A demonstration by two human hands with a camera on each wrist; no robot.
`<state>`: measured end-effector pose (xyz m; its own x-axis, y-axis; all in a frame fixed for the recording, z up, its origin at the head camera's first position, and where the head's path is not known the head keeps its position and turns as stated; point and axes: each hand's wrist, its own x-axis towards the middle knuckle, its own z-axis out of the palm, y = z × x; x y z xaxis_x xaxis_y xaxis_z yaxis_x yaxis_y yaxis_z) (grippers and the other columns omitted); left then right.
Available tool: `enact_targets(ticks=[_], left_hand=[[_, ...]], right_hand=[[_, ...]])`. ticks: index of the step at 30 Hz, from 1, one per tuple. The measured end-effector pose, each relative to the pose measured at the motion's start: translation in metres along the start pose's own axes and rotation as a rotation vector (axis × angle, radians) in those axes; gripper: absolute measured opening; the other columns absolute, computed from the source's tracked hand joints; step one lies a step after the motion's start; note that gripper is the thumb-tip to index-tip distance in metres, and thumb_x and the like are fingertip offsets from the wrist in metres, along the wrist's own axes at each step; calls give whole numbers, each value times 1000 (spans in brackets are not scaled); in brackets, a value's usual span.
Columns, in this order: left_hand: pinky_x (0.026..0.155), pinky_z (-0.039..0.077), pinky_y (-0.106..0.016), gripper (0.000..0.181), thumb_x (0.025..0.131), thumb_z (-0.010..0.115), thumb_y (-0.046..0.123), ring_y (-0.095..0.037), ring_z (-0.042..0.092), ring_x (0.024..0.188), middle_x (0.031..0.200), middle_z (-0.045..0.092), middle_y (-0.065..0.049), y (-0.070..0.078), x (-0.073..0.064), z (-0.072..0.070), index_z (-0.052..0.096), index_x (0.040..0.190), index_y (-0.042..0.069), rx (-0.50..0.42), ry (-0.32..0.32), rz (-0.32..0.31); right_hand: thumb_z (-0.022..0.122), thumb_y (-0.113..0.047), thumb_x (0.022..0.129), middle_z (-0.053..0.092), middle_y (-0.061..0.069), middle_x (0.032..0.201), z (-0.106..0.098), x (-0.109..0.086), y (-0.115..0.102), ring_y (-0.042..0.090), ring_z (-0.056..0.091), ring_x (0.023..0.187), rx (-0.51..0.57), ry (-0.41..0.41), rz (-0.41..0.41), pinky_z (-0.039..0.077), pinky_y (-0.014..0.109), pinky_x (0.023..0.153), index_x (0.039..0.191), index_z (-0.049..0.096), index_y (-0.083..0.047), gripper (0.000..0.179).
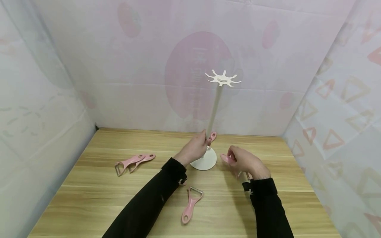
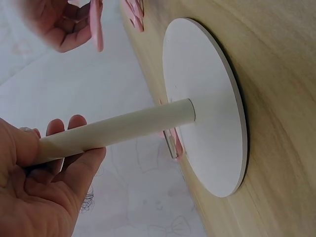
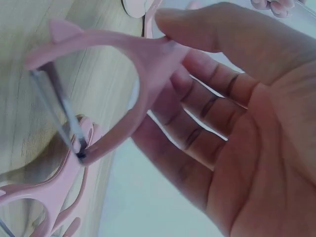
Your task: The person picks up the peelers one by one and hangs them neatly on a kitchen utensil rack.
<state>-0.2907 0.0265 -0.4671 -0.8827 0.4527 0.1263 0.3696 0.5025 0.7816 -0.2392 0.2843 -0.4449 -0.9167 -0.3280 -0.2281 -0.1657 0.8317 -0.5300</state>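
My left hand (image 1: 194, 148) grips the pole (image 2: 123, 126) of a white stand low down, fingers and thumb curled round it. The stand's round base (image 1: 208, 162) sits on the wooden table, and the star-like hook ring (image 1: 222, 79) tops the tilted-looking pole. To the right of the base, my right hand (image 1: 247, 162) holds a pink Y-shaped peeler (image 3: 143, 64) between thumb and fingers. Its metal blade (image 3: 61, 106) points away from the palm in the right wrist view. More pink peelers (image 3: 54, 190) lie on the table beyond the held one.
Two overlapping pink peelers (image 1: 135, 162) lie left of the stand. Another peeler (image 1: 190, 206) lies in front, its blade facing the stand. A further pink handle (image 1: 213, 136) shows behind the pole. Printed cloth walls (image 1: 134, 105) enclose the table (image 1: 98, 195) on the back and sides.
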Motion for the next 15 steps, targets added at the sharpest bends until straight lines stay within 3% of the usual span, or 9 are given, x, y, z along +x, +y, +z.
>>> enact_targets(ticks=[5,12,15], left_hand=[[87,57,-41,15,127,51,20,-23,66,98,115,73,-17,-1,-1,0,58,128,7,5,21,-19],[108,65,-50,12,125,48,10,-33,77,131,137,81,-19,-3,-5,-4,59,124,7,42,36,-57],[108,64,-52,13,126,47,12,-33,76,133,137,80,-18,-3,-11,-7,59,125,8,20,31,-57]], right_hand=[[71,-26,120,77,12,105,-1,5,-1,22,78,81,-5,71,-41,62,40,79,123,68,-4,22],[75,-23,118,77,12,110,-4,11,-3,21,73,93,2,212,-99,63,42,84,130,68,-3,24],[78,-17,115,77,14,116,-5,11,-2,26,76,103,-12,274,-126,66,48,90,136,67,-2,28]])
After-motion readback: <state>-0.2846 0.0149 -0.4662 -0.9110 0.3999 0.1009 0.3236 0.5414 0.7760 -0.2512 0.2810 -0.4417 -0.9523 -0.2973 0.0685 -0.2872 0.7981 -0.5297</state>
